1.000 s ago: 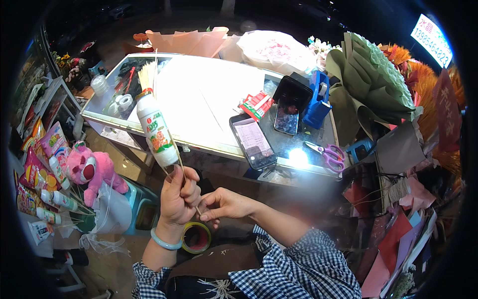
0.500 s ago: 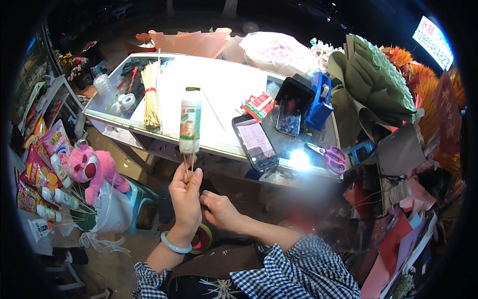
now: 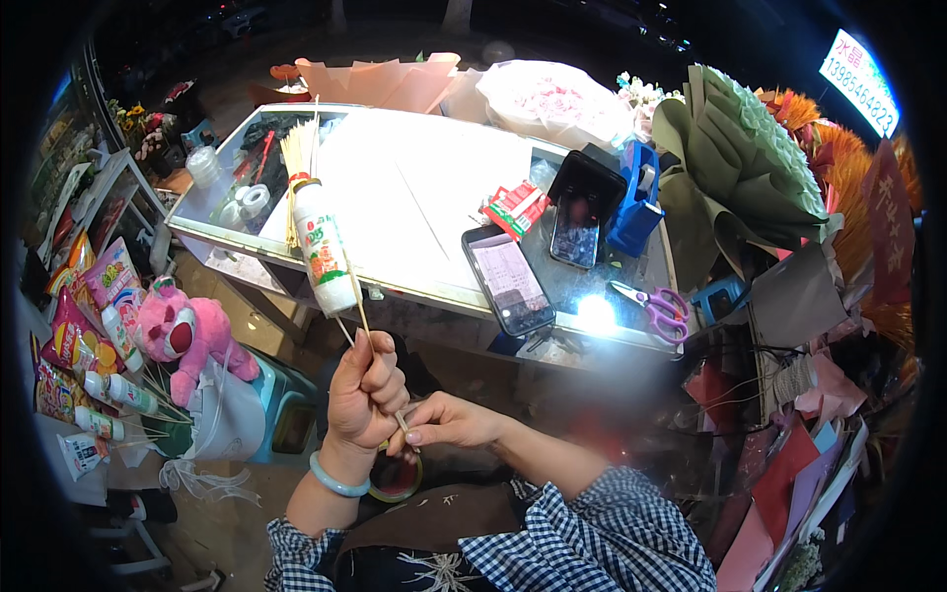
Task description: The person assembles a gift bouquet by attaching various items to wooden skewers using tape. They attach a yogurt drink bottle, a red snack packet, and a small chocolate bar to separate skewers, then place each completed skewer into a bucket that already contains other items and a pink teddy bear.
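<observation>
My left hand (image 3: 365, 390) grips thin wooden sticks (image 3: 360, 321) that carry a small white drink bottle (image 3: 322, 247) with a red cap, held upright and leaning slightly left in front of the table edge. My right hand (image 3: 449, 422) pinches the lower end of the sticks just below my left fist. A roll of tape (image 3: 397, 479) lies in my lap under both hands. A light green bangle (image 3: 335, 481) circles my left wrist.
A glass-topped table (image 3: 434, 212) bears a bundle of sticks (image 3: 294, 158), two phones (image 3: 508, 281), a red packet (image 3: 515, 207), a blue tape dispenser (image 3: 636, 202) and purple scissors (image 3: 656, 308). A pink plush bear (image 3: 187, 335) and more bottles stand left. Wrapping paper piles up on the right.
The bottle on its sticks swung from leaning left to upright and now leans left again. My right hand stayed at the sticks' lower end, shifting slightly.
</observation>
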`<state>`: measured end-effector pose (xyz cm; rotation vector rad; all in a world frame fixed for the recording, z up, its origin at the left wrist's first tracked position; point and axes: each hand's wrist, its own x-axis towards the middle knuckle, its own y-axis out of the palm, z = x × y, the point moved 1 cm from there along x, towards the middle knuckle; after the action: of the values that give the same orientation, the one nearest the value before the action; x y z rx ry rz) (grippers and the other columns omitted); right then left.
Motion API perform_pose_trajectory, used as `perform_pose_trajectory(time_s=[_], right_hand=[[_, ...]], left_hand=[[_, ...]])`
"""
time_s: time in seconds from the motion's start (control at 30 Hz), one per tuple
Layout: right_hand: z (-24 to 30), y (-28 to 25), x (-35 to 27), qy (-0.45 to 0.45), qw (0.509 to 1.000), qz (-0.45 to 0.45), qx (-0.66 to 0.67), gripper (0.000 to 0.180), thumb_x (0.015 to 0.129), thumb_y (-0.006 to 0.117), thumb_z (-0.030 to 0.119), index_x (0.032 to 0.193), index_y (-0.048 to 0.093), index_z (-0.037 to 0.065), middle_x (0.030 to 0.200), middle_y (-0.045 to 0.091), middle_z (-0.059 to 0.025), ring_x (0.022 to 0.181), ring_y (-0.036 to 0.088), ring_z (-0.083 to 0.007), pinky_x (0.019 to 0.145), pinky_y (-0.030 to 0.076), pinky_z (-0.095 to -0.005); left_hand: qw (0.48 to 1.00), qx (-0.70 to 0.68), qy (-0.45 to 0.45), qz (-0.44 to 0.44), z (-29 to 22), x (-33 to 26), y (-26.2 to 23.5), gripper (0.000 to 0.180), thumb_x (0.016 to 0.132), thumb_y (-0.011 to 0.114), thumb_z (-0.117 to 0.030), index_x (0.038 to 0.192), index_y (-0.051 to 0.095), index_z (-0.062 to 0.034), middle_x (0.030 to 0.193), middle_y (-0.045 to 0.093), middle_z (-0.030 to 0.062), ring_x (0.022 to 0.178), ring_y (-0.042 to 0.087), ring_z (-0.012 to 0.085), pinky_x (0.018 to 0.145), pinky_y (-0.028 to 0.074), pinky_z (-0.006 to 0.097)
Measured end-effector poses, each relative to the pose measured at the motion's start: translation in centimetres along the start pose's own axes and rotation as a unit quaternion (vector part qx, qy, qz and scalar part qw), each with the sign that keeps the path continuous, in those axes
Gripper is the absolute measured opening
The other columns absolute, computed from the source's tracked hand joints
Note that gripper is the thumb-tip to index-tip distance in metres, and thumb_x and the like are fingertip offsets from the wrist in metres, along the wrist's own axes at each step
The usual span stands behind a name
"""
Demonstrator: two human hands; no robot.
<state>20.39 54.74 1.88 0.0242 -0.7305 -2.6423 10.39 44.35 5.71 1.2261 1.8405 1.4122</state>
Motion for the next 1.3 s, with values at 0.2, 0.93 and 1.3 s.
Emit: perform_pose_trajectory(time_s=[0.2,0.93,1.3], right_hand=[[-1.4,0.3,-0.3,0.031,0.998,-0.007,0.054,0.033,0.095,0.053,0.023,0.086,0.065,-0.005,0.069,0.061,-0.0048,0.062,0.057,-0.0095,0.059,0.044,-0.0214],[-3.3,-2.7,-2.1,0.056,0.984,-0.171,0.014,0.025,0.093,0.056,0.015,0.091,0.065,-0.009,0.057,0.048,-0.0002,0.05,0.043,-0.008,0.056,0.048,-0.0267],[-5.0,-2.7,-0.4,0.028,0.969,-0.18,-0.167,0.04,0.087,0.06,0.008,0.124,0.049,-0.005,0.105,0.053,-0.0077,0.081,0.056,-0.0105,0.07,0.048,-0.0235]], left_hand=[[0.985,0.17,-0.022,-0.016,-0.4,-0.6,0.8,0.032,0.099,0.043,-0.033,0.094,0.05,-0.0016,0.056,0.029,-0.0046,0.045,0.024,0.0044,0.039,0.022,0.019],[0.867,0.489,-0.099,0.014,-2.9,-2.5,-2.2,0.017,0.095,0.051,-0.014,0.103,0.055,0.0003,0.091,0.059,0.0056,0.079,0.058,0.0088,0.074,0.049,0.023],[0.745,0.65,0.093,-0.121,-4.4,-9.2,-4.6,0.013,0.092,0.055,-0.012,0.097,0.059,-0.0004,0.089,0.061,0.0075,0.08,0.061,0.0118,0.073,0.05,0.026]])
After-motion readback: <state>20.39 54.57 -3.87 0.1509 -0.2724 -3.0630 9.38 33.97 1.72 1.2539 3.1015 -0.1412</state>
